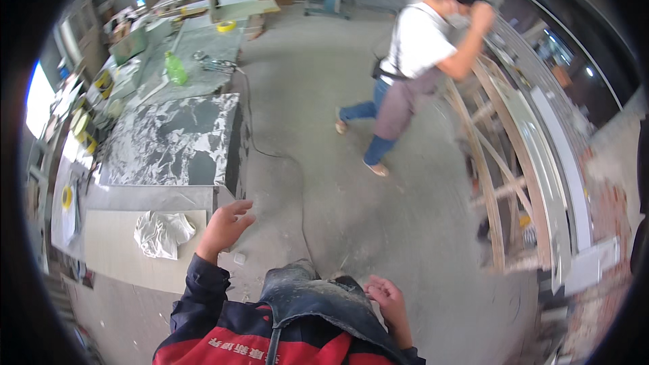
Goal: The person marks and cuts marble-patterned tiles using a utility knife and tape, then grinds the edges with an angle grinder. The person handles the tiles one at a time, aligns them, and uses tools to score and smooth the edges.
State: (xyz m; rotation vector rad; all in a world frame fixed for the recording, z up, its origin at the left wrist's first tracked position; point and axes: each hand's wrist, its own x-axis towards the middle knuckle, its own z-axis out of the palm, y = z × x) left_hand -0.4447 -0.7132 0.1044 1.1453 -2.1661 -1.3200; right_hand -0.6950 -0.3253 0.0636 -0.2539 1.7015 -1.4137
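My left hand (228, 226) is raised beside the near corner of the workbench, fingers apart, with nothing in it. A crumpled white cloth (162, 234) lies to its left on a pale board (108, 240). Just beyond is a box-like piece (172, 138) with a black-and-white marbled top. My right hand (387, 297) hangs by my dark apron (318, 304), fingers loosely bent and apart, holding nothing I can see.
A co-worker (412, 61) in a white shirt is at the right, one arm raised. Behind stands a wooden rack (500, 155) with long panels. A cable (270, 154) trails over the floor. On the far bench sit a green bottle (175, 69) and yellow tape (226, 26).
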